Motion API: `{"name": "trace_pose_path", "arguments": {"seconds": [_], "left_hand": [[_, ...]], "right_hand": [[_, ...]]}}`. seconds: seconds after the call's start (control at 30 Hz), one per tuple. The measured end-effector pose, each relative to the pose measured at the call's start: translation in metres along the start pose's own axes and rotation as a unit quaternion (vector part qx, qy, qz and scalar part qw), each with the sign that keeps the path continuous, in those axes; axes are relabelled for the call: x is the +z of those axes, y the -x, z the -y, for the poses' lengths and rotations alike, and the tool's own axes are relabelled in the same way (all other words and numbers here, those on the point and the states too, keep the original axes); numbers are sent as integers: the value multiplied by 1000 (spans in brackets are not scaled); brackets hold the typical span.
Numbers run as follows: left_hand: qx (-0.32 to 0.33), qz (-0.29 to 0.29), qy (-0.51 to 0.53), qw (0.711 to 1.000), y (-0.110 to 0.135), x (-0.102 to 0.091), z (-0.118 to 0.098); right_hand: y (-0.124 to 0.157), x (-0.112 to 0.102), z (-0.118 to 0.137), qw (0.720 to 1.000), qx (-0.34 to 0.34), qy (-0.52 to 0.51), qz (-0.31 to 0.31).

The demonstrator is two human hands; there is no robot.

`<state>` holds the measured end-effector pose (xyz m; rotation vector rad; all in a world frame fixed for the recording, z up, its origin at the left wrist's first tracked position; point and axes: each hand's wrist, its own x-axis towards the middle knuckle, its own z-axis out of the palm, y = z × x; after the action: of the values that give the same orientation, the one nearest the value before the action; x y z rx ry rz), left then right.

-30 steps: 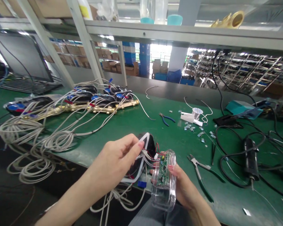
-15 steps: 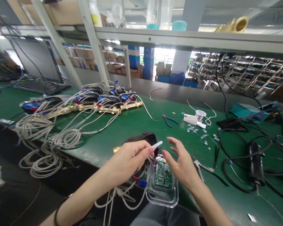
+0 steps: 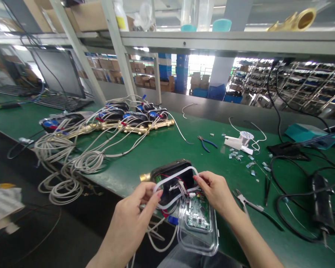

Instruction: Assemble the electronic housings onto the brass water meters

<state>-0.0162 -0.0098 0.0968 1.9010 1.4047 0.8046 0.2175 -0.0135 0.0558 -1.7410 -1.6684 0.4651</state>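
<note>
White rubber loop [image 3: 173,172] pinched taut by the fingertips of left hand [image 3: 131,219] and right hand [image 3: 216,190], held across the black meter housing [image 3: 184,178].

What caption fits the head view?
Left hand and right hand hold a white loop over a meter beside a clear case

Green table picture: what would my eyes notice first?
The left hand and right hand, at the front, hold a white loop of cable above a green circuit board in a clear plastic case. Behind them, shiny brass pipes with black meters lie across the green bench, trailing pale cables.
</note>
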Motion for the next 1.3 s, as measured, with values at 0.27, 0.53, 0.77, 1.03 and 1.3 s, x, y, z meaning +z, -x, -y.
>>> {"name": "trace_pose_path", "arguments": {"seconds": [0.27,0.53,0.77,1.03,1.3], "left_hand": [[145,-202,-6,969,-11,24,14],[84,-257,24,962,-16,31,22],[95,-266,31,959,-21,34,27],[0,-129,201,971,-23,39,29],[32,-172,159,972,-25,50,25]], "right_hand": [[-4,15,17,981,3,193,-19],[-10,13,19,980,-5,198,-33],[-16,10,20,992,-27,102,-64],[-25,14,15,995,-27,-56,-76],[-29,17,14,987,-6,-141,-75]]}}
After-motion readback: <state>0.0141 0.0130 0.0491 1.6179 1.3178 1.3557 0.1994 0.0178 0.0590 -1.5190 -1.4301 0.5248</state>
